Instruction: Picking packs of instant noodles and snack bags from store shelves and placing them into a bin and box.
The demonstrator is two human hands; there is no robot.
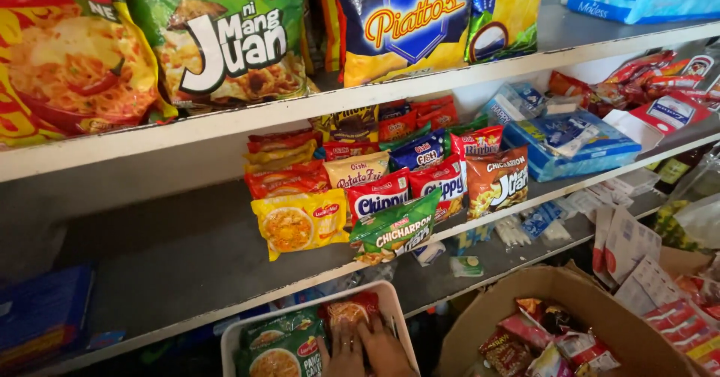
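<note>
Both my hands are low in the view, side by side inside a white plastic basket (229, 338). My left hand (344, 351) lies with its fingers on a red-orange snack packet (347, 312) at the back of the basket. My right hand (387, 351) touches the left one and rests against the basket's right side. The lower edge of the view cuts off both palms, so I cannot make out any grip. Green noodle packets (280, 348) fill the basket's left half.
An open cardboard box (525, 285) of mixed snack packets stands to the right. The middle shelf (172, 249) carries a cluster of small packets, with a yellow one (300, 224) and a green one (394, 231) in front, and blue boxes (570, 146) further right. Large snack bags (225, 32) line the top shelf.
</note>
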